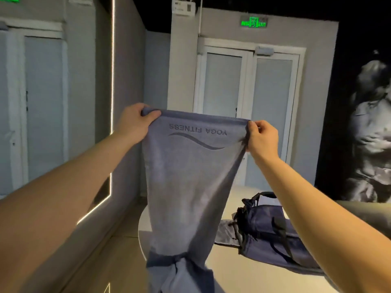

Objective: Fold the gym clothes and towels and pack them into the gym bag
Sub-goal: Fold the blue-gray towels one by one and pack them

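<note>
A grey-blue towel (188,182) printed "YOGA FITNESS" hangs upside down in front of me, stretched at chest height. My left hand (135,121) grips its top left corner and my right hand (262,138) pinches its top right corner. The towel's lower end trails down to the table's front edge, bunched with darker blue fabric (165,265). The dark blue gym bag (273,229) lies on its side on the white table (230,269), right of the towel and below my right forearm, its opening toward the towel.
A pale grey cloth (226,233) lies flat on the table beside the bag's mouth. White double doors (249,115) stand beyond the table. A low grey ledge (101,235) with a light strip runs along the left.
</note>
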`<state>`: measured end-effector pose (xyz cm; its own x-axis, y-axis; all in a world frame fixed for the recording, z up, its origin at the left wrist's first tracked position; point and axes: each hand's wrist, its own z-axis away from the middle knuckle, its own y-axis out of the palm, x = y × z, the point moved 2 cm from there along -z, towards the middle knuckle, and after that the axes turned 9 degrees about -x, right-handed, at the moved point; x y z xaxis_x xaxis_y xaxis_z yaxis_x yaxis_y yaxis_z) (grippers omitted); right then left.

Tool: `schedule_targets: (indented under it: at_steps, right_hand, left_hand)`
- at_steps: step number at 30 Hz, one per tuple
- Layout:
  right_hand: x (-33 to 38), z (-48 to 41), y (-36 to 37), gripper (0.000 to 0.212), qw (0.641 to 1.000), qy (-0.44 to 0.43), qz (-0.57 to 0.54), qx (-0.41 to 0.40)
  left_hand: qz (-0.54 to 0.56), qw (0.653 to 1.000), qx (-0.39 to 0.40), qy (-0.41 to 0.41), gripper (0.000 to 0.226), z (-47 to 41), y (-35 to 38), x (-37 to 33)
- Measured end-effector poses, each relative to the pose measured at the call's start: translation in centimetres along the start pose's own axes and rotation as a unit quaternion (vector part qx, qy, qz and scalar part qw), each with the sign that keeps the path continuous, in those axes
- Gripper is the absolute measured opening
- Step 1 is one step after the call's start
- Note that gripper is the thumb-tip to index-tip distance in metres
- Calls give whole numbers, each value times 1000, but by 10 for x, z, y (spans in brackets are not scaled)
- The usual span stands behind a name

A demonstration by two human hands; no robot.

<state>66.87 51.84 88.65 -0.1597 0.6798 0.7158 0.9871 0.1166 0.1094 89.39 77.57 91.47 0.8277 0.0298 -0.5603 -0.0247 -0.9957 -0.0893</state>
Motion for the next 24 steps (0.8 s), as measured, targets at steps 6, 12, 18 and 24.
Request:
schedule_targets:
  at_steps: [6, 12, 18, 24]
  right_hand:
    - [69, -47, 4, 22, 999, -24, -27, -11]
    - [105, -87, 16, 21, 998, -56, -16, -14]
    - [81, -111, 47, 17, 999, -30, 12, 3]
    - [-8, -110, 92, 8, 994, 93, 38, 49]
  left_hand:
    - [-1, 999, -25, 30, 36, -59, -19, -42]
    - [-13, 997, -49, 65, 47, -105, -31, -62]
    - [-55, 996, -43, 63, 48, -131, 0, -34]
    - [-232, 970, 68, 11, 32, -120, 68, 52]
